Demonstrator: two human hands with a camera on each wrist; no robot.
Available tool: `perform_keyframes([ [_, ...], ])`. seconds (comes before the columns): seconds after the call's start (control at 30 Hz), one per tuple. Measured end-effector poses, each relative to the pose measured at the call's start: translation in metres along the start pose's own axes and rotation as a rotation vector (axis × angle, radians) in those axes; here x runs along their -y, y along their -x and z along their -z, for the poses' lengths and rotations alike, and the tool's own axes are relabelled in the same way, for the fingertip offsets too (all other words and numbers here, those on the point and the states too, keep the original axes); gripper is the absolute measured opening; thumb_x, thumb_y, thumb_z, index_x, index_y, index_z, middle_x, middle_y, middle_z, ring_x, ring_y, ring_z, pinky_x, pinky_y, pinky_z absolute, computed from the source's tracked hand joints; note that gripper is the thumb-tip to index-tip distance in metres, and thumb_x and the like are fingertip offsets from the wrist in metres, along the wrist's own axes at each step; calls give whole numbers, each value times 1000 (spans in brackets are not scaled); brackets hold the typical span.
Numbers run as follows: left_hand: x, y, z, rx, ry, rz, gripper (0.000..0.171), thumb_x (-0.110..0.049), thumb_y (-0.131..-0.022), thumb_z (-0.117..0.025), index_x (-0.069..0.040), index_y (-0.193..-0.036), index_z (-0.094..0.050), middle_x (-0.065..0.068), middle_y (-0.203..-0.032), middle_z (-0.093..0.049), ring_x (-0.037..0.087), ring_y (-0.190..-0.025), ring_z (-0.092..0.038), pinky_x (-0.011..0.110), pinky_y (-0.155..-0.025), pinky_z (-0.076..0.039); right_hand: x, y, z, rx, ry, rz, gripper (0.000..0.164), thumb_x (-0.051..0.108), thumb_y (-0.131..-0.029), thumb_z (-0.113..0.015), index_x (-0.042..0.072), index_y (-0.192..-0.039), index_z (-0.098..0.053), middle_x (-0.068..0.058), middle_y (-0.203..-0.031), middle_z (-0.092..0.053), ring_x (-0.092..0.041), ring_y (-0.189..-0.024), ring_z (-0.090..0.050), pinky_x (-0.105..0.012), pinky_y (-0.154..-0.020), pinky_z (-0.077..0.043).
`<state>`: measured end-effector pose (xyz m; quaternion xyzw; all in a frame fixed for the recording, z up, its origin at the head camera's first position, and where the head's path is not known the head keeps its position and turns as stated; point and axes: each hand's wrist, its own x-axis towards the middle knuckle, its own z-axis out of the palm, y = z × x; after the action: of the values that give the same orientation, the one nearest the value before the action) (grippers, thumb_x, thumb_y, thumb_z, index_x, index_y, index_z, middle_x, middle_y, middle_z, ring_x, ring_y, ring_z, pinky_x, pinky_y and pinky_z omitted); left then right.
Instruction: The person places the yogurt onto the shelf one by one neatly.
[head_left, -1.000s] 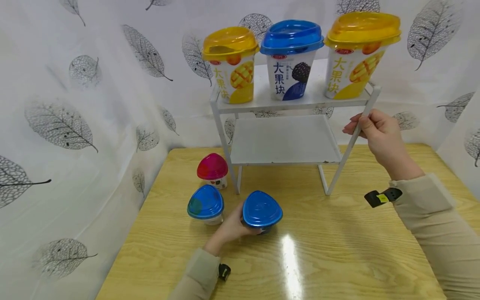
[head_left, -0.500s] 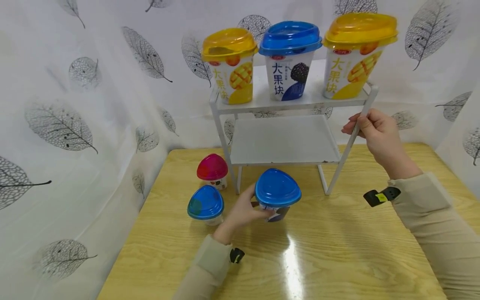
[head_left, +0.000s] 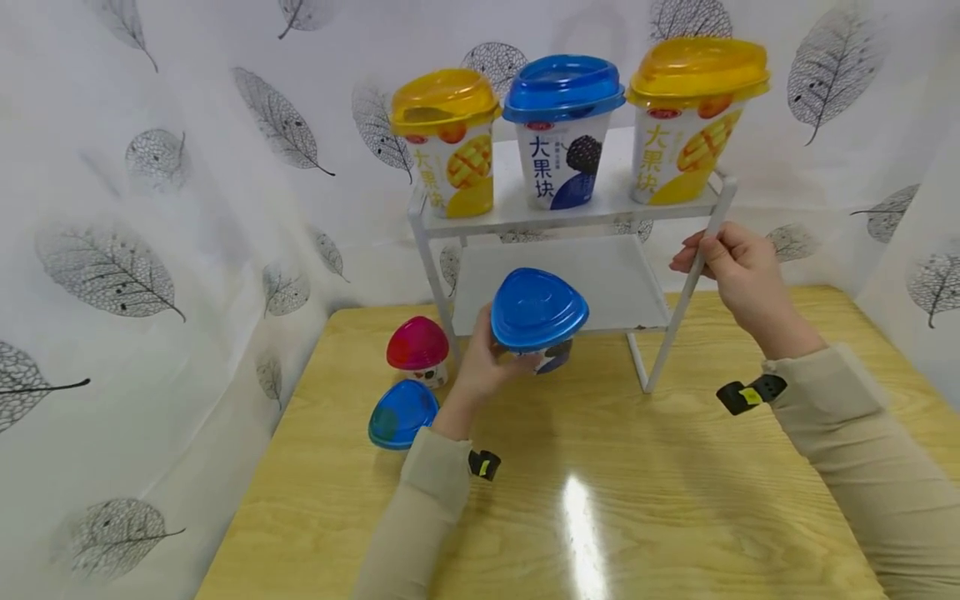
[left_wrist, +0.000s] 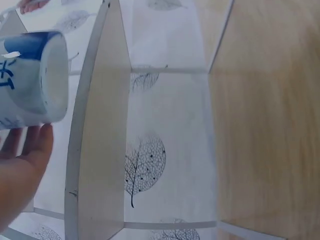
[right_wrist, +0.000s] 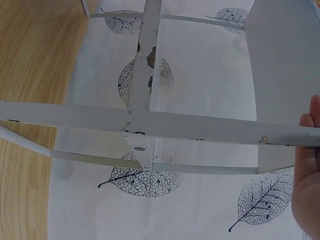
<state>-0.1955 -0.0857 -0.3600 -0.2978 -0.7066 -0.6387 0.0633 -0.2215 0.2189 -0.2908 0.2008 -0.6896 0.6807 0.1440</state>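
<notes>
My left hand (head_left: 483, 362) grips a blue-lidded yogurt cup (head_left: 538, 310) and holds it up in front of the lower shelf (head_left: 615, 275) of a white two-tier rack. In the left wrist view the cup's white underside (left_wrist: 56, 77) shows, with the fingers (left_wrist: 42, 142) around its side. My right hand (head_left: 746, 279) holds the rack's right upright (head_left: 693, 283) just below the top shelf, thumb in front. The right wrist view shows that hand (right_wrist: 307, 175) at the edge, against the chipped white upright (right_wrist: 210, 127).
On the top shelf (head_left: 510, 212) stand two yellow-lidded cups (head_left: 450, 142) (head_left: 686, 125) with a blue-lidded cup (head_left: 562, 133) between them. Left of the rack, a pink-lidded cup (head_left: 417, 348) and another blue-lidded cup (head_left: 402, 414) stand on the wooden table (head_left: 510, 517).
My left hand has lifted the blue-lidded yogurt cup off the table and carried it up and forward to the lower shelf. The right hand keeps its hold on the rack. The head view has shifted slightly.
</notes>
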Motion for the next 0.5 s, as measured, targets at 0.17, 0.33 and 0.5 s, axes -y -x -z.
perform_keyframes([
  [0.17, -6, -9, -2, -99, -41, -15, 76, 5, -70, -68, -1, -130, -21, 16, -133, -31, 25, -122, -31, 41, -96, -30, -1, 0, 0, 4, -3, 4, 21, 17, -91, -46, -2, -89, -56, -3, -76, -63, -10, -76, -62, -16, -73, -45],
  [0.33, -14, -17, -5, -167, -21, 2, 73, 9, -70, -66, 6, -127, -21, 23, -131, -31, 31, -122, -32, 40, -96, -30, -2, 0, 1, 0, 6, 15, 21, 16, -91, -46, -2, -89, -56, -3, -76, -63, -10, -76, -62, -16, -73, -45],
  [0.5, 2, -25, -5, -210, 18, 81, 75, 4, -72, -68, 0, -130, -21, 16, -133, -31, 27, -122, -32, 40, -96, -31, -2, 1, 1, 3, 29, 28, 22, 16, -91, -46, -3, -89, -56, -3, -78, -62, -10, -77, -62, -17, -73, -45],
])
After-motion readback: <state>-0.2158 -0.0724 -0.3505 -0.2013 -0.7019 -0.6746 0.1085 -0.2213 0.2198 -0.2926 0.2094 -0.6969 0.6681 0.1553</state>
